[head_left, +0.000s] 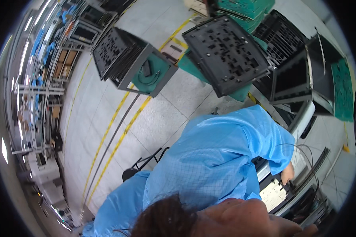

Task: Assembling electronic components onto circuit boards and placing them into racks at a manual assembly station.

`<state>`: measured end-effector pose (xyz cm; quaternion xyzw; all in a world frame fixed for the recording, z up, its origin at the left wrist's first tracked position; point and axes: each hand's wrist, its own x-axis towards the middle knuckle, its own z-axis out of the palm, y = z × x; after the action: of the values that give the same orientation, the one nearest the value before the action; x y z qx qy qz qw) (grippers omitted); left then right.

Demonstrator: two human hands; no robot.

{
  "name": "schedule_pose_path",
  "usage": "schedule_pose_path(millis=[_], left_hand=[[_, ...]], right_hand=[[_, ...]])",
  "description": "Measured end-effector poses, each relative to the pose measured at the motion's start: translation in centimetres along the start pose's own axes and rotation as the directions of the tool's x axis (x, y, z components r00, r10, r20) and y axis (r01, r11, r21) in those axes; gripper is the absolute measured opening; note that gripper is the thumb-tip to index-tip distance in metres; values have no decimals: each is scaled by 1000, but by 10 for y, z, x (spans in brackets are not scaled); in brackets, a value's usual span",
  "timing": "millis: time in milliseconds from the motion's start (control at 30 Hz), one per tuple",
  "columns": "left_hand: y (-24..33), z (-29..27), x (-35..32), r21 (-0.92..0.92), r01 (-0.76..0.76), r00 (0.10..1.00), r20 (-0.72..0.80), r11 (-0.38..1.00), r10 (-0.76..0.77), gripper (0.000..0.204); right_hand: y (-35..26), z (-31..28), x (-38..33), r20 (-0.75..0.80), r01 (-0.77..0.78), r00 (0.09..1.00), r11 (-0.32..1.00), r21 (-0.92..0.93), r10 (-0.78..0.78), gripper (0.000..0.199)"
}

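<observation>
1. The wearer's own hands are not shown; whether they are clenched, released or grasping cannot be told.
2. By a co-worker's hand (287, 175), a dark edge is met near a pale board (273, 194); its fingertips are hard to make out, so its grip cannot be told.
3. The board is set at lower right, within a dark frame (290, 194); its left side is hidden by a blue smock (197, 158); its flat, cream face is dotted with dark marks.
</observation>
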<state>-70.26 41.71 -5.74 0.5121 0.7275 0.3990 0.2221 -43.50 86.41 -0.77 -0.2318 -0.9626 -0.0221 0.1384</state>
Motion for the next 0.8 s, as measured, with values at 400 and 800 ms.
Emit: schedule_pose_path(millis=[400,800], left_hand=[[-15,37,31,13,-43,992,-117,999,44,45],[30,-46,-73,-233,295,839,-400,927,-368,38]], right_hand=[[-58,43,70,38,164,985,977,137,-171,35],[-140,-101,-75,-13,-305,879,581,755,477,18]])
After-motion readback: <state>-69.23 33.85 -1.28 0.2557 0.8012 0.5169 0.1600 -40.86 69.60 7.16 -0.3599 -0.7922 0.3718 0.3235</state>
